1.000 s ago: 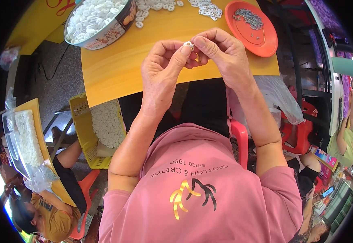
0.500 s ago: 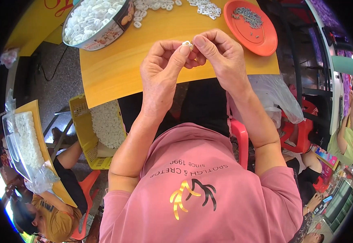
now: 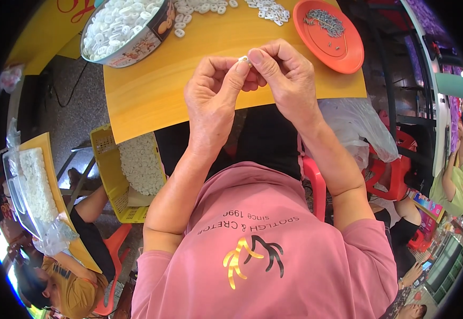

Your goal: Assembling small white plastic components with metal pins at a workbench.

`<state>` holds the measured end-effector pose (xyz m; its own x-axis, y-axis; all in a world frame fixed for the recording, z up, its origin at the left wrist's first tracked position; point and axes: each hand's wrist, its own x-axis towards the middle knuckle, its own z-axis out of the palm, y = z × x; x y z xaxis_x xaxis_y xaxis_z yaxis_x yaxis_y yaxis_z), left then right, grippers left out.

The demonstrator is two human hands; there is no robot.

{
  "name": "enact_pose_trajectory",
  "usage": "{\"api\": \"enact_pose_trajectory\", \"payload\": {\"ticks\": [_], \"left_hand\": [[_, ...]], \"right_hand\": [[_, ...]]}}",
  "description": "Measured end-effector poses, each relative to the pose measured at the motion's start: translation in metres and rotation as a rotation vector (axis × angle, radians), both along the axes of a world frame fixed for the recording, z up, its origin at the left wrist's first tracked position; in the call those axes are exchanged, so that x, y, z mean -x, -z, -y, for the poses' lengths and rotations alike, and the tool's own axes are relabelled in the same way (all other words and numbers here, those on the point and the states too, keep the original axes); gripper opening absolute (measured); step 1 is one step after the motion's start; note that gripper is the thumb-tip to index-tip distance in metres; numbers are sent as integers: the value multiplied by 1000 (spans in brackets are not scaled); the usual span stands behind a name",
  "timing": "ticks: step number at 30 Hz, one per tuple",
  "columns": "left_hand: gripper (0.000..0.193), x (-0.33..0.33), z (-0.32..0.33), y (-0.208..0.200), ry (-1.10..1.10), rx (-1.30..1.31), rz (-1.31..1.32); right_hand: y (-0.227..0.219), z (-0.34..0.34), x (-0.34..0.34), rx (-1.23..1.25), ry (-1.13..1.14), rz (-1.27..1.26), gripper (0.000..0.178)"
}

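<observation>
Above the yellow table (image 3: 151, 101) my two hands meet, fingertips together. My left hand (image 3: 213, 93) pinches a small white plastic piece (image 3: 243, 59) between thumb and fingers. My right hand (image 3: 290, 80) is closed in a pinch against the same piece; its thumb covers part of it, and whatever else it holds is too small to make out. Ahead and to the left stands a round tin (image 3: 130, 53) full of white oval plastic pieces. An orange-red plate (image 3: 343, 56) with a heap of small grey metal screw-like parts lies to the right.
Loose white pieces (image 3: 207, 6) and flatter white pieces (image 3: 271, 10) lie at the table's far edge. A yellow crate (image 3: 115, 183) of white pieces stands at my left. Beyond it a person (image 3: 72, 282) sits by another board. Clear plastic bags (image 3: 361, 125) hang at my right.
My right hand has shifted slightly left, its thumb now closer over the white piece. My left hand has barely moved.
</observation>
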<state>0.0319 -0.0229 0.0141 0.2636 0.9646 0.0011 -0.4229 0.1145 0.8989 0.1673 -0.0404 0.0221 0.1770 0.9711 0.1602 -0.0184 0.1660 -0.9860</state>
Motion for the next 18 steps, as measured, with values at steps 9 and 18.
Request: {"api": "enact_pose_trajectory", "payload": {"ticks": [9,18], "left_hand": [[15,13,-11,17,31,127,-20],[17,19,-12,14,66,143,8]], "right_hand": [[6,-11,-5,22,-29,325,13],[2,-23,-17,-466,-92,774,9]]}}
